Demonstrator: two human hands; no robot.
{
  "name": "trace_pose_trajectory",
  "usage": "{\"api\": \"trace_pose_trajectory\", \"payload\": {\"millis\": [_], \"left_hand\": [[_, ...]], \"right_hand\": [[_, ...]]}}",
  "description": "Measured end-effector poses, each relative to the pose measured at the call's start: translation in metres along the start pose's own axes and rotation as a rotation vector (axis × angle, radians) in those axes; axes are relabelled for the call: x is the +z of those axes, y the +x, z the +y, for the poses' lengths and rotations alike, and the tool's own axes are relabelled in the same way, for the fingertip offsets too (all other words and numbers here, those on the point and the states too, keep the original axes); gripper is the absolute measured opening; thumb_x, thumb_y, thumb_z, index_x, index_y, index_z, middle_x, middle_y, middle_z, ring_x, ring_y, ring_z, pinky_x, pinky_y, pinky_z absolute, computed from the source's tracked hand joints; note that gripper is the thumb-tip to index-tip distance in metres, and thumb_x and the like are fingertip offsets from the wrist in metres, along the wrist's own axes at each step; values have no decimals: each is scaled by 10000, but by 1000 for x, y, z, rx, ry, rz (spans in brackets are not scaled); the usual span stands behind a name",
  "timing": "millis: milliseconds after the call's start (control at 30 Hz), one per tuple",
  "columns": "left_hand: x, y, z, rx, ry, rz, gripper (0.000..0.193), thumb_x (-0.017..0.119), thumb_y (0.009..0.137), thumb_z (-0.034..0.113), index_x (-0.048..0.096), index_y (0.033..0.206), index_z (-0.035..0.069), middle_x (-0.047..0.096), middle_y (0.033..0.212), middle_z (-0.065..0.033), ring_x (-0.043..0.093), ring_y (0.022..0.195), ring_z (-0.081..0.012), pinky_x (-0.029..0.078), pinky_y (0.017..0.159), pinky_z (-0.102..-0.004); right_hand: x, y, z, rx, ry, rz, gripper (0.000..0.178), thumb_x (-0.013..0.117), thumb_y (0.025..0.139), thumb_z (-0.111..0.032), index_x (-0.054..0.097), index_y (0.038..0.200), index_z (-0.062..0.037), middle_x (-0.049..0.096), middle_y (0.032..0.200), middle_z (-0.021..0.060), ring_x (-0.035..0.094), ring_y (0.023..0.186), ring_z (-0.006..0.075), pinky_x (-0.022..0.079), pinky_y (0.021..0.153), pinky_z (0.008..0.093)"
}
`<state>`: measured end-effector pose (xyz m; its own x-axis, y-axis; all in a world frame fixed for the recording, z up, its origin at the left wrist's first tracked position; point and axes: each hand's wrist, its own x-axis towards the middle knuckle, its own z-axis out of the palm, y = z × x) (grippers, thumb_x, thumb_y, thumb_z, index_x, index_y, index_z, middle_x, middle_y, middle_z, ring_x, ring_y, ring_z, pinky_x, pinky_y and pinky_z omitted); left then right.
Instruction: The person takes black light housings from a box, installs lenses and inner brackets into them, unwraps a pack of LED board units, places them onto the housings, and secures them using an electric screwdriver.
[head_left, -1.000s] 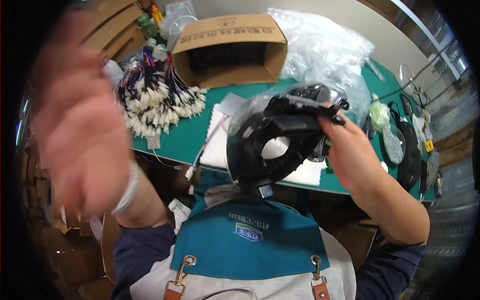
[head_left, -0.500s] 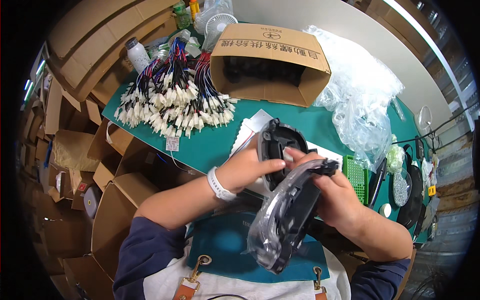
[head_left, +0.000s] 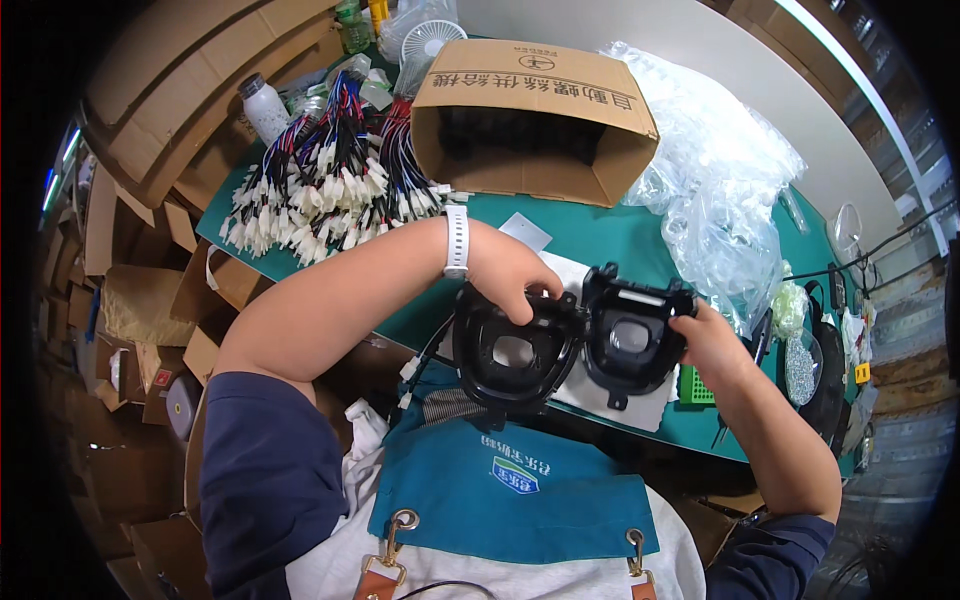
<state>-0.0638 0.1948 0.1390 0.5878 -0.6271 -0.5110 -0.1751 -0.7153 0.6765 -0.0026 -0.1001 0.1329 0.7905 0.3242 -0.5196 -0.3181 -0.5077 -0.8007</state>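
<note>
- The two housings (head_left: pixel 616 372), at the near edge of the counter (head_left: pixel 575 235), are of black colour.
- The counter itself is green.
- The sheet (head_left: pixel 643 409) below the housings is white.
- The carton (head_left: pixel 530 90) by the far edge is brown, with black printing.
- The wires (head_left: pixel 343 102) toward the left end are red, blue and black; their connectors (head_left: pixel 350 186) are whitish.
- The apron (head_left: pixel 435 500) is teal, and its emblem (head_left: pixel 514 477) has blue, green and white.
- The wristband (head_left: pixel 457 242) is white, the sleeves (head_left: pixel 268 430) dark blue.

A head-worn fisheye looks steeply down at the hands (head_left: pixel 508 265).
</note>
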Motion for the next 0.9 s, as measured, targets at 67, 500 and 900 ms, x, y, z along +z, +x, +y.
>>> {"api": "trace_pose_trajectory", "payload": {"millis": [67,500,900], "left_hand": [[1,5,-3,19,55,172,507,622,741,180,521,1215,30,633,1089,-144,614,937,-288,476,848,-341],[10,-35,27,88,426,909,286,631,773,136,582,1037,37,600,1013,-132,557,992,-320,439,886,-401],[-91,175,138,155,717,603,200,517,807,65,629,967,23,644,999,-155,599,971,-318,479,850,-391]], "right_hand": [[-3,1,8,-25,-147,-45,260,492,872,-47,538,1128,-39,610,896,44,571,743,120,466,586,282],[-122,21,-20,-462,-1010,189,154,585,774,-124,677,818,-8,663,828,181,632,793,343,500,727,398],[-146,138,-13,-682,-831,249,205,598,784,-163,651,953,-59,650,949,213,601,936,384,474,811,426]]}}
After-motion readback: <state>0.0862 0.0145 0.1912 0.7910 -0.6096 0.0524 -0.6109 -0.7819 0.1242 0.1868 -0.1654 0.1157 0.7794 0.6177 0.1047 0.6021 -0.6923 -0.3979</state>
